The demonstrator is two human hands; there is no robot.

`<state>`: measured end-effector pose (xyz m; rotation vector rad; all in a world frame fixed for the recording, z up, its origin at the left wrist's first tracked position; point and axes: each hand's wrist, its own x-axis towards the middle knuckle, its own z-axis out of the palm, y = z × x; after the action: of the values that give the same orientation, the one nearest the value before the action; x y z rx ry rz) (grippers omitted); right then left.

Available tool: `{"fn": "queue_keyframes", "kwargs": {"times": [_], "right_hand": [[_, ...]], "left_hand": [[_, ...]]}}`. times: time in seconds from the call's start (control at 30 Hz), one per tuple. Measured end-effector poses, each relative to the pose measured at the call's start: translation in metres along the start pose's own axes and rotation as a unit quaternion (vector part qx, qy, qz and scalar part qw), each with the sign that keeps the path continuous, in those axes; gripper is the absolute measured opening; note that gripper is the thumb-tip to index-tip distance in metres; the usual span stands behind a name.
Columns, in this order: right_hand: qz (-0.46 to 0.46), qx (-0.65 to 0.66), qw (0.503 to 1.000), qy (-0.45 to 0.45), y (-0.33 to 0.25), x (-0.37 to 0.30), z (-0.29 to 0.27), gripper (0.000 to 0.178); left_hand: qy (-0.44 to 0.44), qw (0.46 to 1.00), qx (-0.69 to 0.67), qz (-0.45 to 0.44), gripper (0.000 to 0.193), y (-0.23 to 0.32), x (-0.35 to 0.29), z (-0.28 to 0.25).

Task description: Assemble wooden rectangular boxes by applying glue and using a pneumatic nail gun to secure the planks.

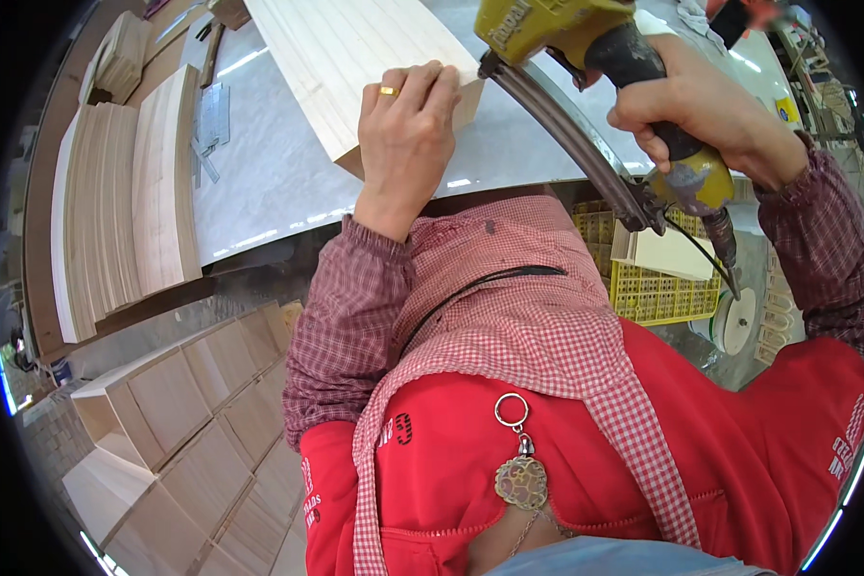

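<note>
Packed side by side at the left end of the table, pale boards (106,206); piled beyond, more cut wood (120,58). Lying flat between those boards and the work, a grey metal square (213,115). Right in the way on the other side, a yellow nail gun (629,67), slanting across the view, its dark magazine hiding a strip of tabletop! Trailing from its lower end, a black hose (703,248). Firm grip there from the right hand (691,110), fingers curled round the black handle; impossible to tell whether pressing the trigger. Nose right up at the right-hand corner of a pale, box-shaped wooden piece (346,77), contact too close to call. Out on the table ahead, that piece, with the left hand (408,139) on top: fingers drawn together over the upper face, gold ring (389,90) showing, thumb out of sight, so no telling about any pinch.

Underneath, a glossy grey-white table (509,158), glare along the front edge. Just this side, a checked apron (509,240) over a red top (451,432).

Down to the containers: low on the left, wooden boxes (192,394) in stacked rows, one showing its open side. Low on the right, a yellow crate (653,298) with a pale panel (677,254), inside or on top, hard to say.
</note>
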<state>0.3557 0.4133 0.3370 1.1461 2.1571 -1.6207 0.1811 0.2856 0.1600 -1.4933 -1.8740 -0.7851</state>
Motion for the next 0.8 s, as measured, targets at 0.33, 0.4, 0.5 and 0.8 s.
{"fn": "queue_keyframes", "kwargs": {"times": [0.33,0.4,0.5,0.8], "right_hand": [[-0.007,0.033,0.999,-0.009,0.004,0.002,-0.004,0.041],[-0.008,0.043,0.999,-0.006,0.003,0.002,-0.003,0.039],[-0.014,0.044,0.999,-0.004,0.004,0.001,-0.002,0.039],[-0.028,0.05,0.998,0.013,0.009,0.001,0.004,0.037]], "left_hand": [[0.027,0.979,-0.025,-0.199,0.037,-0.02,-0.03,-0.043],[-0.008,0.968,-0.066,-0.244,0.038,-0.019,-0.029,-0.044],[-0.009,0.972,-0.071,-0.225,0.038,-0.025,-0.032,-0.041],[-0.015,0.978,-0.082,-0.189,0.039,-0.031,-0.035,-0.038]]}}
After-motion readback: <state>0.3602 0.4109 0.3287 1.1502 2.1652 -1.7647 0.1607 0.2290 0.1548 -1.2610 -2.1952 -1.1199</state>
